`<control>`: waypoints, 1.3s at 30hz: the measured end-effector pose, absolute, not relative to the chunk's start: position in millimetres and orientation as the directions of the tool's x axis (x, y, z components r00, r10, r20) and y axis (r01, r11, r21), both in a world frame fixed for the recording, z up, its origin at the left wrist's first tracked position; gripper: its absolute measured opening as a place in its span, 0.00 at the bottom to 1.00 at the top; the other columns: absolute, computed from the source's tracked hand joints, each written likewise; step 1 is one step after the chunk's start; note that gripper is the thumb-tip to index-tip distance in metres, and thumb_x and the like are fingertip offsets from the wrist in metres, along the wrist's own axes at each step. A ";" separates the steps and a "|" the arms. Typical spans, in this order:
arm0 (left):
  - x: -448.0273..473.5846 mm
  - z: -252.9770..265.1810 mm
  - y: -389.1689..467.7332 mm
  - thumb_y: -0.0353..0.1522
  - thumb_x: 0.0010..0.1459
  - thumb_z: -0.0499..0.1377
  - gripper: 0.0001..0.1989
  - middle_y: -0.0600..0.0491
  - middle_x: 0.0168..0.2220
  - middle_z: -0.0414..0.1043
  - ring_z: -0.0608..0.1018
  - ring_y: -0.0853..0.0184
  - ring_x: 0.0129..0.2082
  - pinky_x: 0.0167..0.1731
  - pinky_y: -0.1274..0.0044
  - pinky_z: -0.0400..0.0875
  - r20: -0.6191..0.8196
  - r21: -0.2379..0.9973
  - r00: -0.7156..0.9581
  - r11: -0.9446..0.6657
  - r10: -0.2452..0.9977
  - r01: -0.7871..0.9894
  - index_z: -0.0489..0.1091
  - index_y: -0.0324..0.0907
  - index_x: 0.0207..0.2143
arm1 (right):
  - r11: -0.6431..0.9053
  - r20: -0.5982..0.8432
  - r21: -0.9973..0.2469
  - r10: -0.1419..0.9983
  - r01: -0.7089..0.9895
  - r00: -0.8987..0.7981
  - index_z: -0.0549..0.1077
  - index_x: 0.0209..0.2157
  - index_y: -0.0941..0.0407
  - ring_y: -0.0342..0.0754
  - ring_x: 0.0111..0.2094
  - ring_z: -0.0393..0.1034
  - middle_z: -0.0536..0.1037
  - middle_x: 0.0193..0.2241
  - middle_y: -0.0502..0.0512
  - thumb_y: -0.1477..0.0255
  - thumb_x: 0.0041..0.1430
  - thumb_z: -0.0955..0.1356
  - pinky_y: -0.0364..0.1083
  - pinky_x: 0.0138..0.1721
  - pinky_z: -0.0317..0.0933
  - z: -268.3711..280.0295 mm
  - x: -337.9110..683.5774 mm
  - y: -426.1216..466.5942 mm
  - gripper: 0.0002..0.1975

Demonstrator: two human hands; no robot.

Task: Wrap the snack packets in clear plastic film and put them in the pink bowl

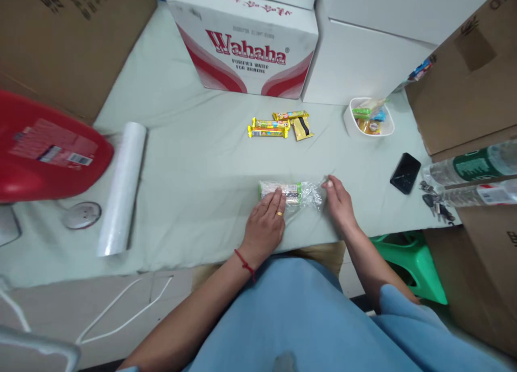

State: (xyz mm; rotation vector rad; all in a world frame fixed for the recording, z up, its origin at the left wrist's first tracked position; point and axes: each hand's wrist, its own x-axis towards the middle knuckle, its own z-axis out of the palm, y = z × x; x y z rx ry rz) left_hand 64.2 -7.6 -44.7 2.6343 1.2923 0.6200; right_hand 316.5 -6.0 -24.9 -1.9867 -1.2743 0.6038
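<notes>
A small packet with green ends and a printed label (291, 189) lies on the cloth-covered table, wrapped in clear plastic film. My left hand (266, 221) rests on its left part with the fingers stretched out flat, covering some of the label. Loose, crinkled plastic film (312, 194) extends from the packet's right end. At that film's far edge, my right hand (338, 201) is closed in a pinch between thumb and fingers. Beyond the packet lie several yellow-wrapped snack bars (269, 131) and a small yellow packet with a dark stripe (302, 128).
A film roll (123, 189) and a red jug (48, 146) stand left. Behind is a Wahaba-style water carton, printed Wahaha (250, 54). At right are a white tub of snacks (352, 125), a black phone (405, 173), keys (438, 206) and plastic bottles (472, 165).
</notes>
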 end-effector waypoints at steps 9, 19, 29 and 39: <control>64.8 -45.4 -7.0 0.26 0.69 0.51 0.29 0.43 0.72 0.65 0.70 0.56 0.70 0.67 0.66 0.64 0.313 0.286 0.550 -0.629 0.774 0.722 0.64 0.34 0.71 | -0.134 -0.026 -0.806 0.981 0.577 0.191 0.77 0.33 0.54 0.49 0.35 0.68 0.74 0.34 0.54 0.56 0.62 0.69 0.47 0.38 0.64 -6.3 308.5 9.0 0.15; 66.0 -39.7 -8.3 0.25 0.71 0.49 0.23 0.39 0.67 0.72 0.74 0.54 0.67 0.68 0.58 0.61 0.316 0.261 0.562 -0.640 0.764 0.723 0.72 0.33 0.64 | -0.030 -0.145 -0.325 0.989 0.945 -0.018 0.78 0.37 0.55 0.52 0.37 0.73 0.79 0.37 0.59 0.71 0.70 0.66 0.47 0.38 0.60 31.7 216.7 47.4 0.09; 25.0 -48.0 -4.9 0.22 0.55 0.55 0.27 0.42 0.61 0.78 0.72 0.52 0.70 0.71 0.52 0.63 0.400 0.684 0.546 -0.636 0.737 0.357 0.77 0.40 0.57 | 0.301 0.062 -0.303 0.953 0.904 -0.297 0.75 0.58 0.62 0.59 0.52 0.67 0.76 0.54 0.68 0.70 0.77 0.59 0.55 0.56 0.64 -1.7 197.0 11.6 0.19; -14.8 -38.4 -3.0 0.24 0.55 0.55 0.14 0.54 0.38 0.85 0.85 0.64 0.43 0.48 0.71 0.78 0.191 0.944 0.055 -0.199 0.980 0.262 0.80 0.45 0.33 | 0.506 0.037 -0.117 0.862 0.855 -0.505 0.68 0.69 0.57 0.64 0.64 0.60 0.74 0.64 0.63 0.69 0.69 0.71 0.62 0.68 0.57 -0.6 222.2 14.7 0.29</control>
